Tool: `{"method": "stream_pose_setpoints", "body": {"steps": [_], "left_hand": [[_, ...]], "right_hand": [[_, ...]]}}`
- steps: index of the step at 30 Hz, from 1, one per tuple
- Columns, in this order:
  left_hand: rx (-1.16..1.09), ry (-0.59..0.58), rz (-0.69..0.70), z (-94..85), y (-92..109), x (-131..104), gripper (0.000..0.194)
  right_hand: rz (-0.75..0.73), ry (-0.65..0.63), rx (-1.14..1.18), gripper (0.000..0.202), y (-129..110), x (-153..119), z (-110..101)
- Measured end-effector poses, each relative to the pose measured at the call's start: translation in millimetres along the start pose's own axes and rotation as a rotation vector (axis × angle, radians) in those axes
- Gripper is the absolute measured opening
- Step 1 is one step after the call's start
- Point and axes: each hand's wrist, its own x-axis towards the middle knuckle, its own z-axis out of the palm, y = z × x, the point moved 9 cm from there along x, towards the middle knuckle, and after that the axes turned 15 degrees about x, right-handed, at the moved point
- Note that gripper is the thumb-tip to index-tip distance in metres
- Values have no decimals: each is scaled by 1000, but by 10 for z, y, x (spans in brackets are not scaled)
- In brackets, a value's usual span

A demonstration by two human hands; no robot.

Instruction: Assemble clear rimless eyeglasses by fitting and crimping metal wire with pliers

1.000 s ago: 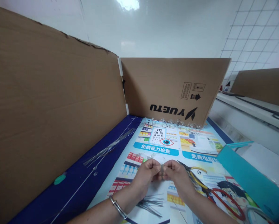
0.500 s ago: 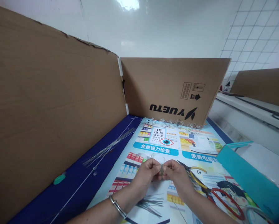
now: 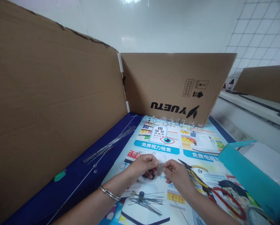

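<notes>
My left hand (image 3: 144, 167) is closed in a pinch above the printed sheet. Facing it, my right hand (image 3: 176, 173) pinches too. Between their fingertips is a thin wire piece (image 3: 162, 164) with something small and greyish on it, too blurred to make out. Fine wire ends stick out above and below it. Under my left wrist, a loose bundle of cut wires (image 3: 146, 201) lies on the sheet. Just beyond my left hand are a few small clear pieces (image 3: 154, 153). Yellow-handled pliers (image 3: 196, 176) lie close to my right hand, beside red-handled scissors (image 3: 231, 200).
Cardboard panels (image 3: 60, 93) stand at the left and back (image 3: 168, 75). Long straight wires (image 3: 109, 145) and a green lump (image 3: 59, 176) lie on the blue surface (image 3: 83, 190). A row of clear wired pieces (image 3: 177, 121) runs along the back panel. A teal box (image 3: 250, 175) stands at right.
My left hand has drawn back slightly left from my right, opening a gap that shows the wire piece. More of the wire bundle is uncovered. The view has shifted slightly.
</notes>
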Motion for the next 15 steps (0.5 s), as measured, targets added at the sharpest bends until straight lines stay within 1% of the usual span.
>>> {"method": "stream_pose_setpoints", "body": {"steps": [6,9,15], "left_hand": [[153,22,-3,94,-30,-2,26],[192,51,-13,88,-50,8,22],[227,113,28,62,-132,73,17]], "right_hand": [[14,16,-34,12,-19,-9,-2],[24,16,-22,11,-36,-16,8],[64,2,10,11,-33,-29,21]]}}
